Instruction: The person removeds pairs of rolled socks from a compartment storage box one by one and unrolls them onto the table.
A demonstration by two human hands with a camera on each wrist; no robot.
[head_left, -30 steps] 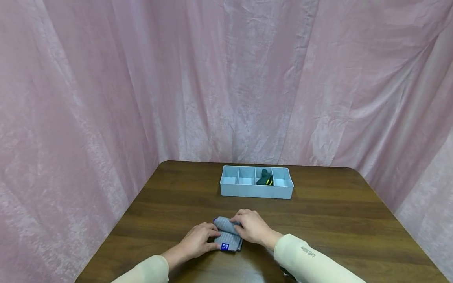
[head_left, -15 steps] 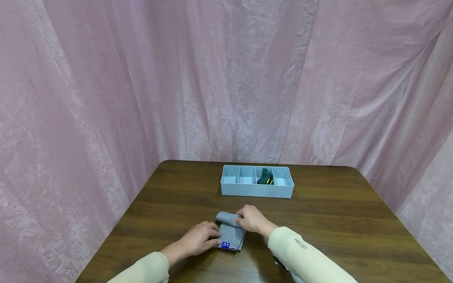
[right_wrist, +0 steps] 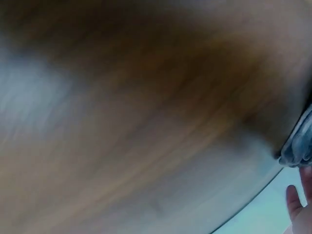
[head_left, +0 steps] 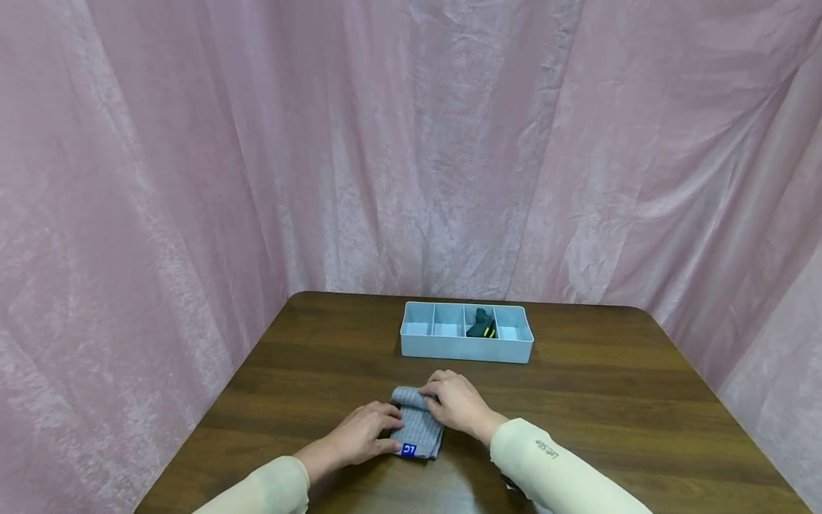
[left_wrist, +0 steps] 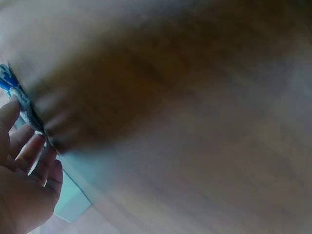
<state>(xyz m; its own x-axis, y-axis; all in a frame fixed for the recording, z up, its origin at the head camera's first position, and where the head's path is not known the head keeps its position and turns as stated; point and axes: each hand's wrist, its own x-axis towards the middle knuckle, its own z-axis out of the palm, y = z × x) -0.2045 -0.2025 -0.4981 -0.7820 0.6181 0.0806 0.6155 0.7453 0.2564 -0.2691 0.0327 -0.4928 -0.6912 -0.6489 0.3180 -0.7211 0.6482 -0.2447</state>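
Observation:
A folded grey sock [head_left: 419, 424] with a blue label at its near corner lies on the brown table [head_left: 616, 400] near the front edge. My left hand [head_left: 366, 428] rests on its left side with the thumb near the label. My right hand [head_left: 452, 403] grips the sock's far end, where the fabric curls over. In the left wrist view my left hand's fingers [left_wrist: 29, 156] lie straight beside the sock's edge [left_wrist: 24, 105]. The right wrist view is blurred, with a bit of the sock [right_wrist: 298, 146] at the right edge.
A light blue tray [head_left: 466, 345] with several compartments stands further back at the table's middle; a dark sock with yellow stripes [head_left: 481, 326] lies in one right-hand compartment. Pink curtains [head_left: 193, 178] hang close behind and beside the table.
My right hand has rolled the sock's far end toward me and shifted slightly nearer. The left hand has stayed on the sock's left side.

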